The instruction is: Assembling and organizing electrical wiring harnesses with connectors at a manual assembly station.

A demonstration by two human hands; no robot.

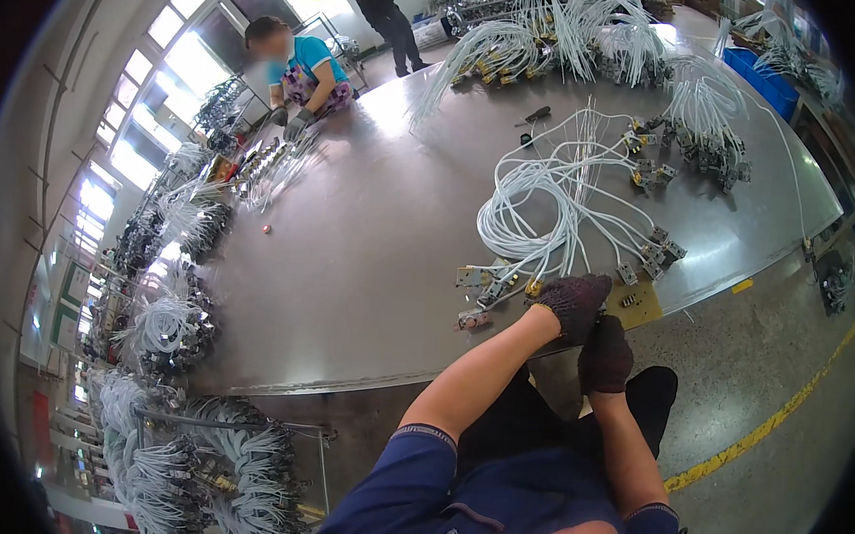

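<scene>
Both my hands wear dark knit gloves at the near edge of a large metal table (371, 245). My left hand (573, 302) lies on the table edge beside a small brass-coloured part (533, 288) at the end of a coiled bundle of white cables (546, 210) with grey connectors. Its fingers are curled; I cannot see whether they grip anything. My right hand (605, 356) hangs just below the left one, in front of the table edge, fist-like, with a bit of pale material showing under it. A yellowish board (638, 302) lies by the hands.
More white cable bundles (556, 37) lie across the far side, with a screwdriver (534, 114). A person in a turquoise shirt (302, 72) works at the far left corner; another stands behind. Racks of cable harnesses (168, 331) line the left. A yellow floor line (768, 420) runs right.
</scene>
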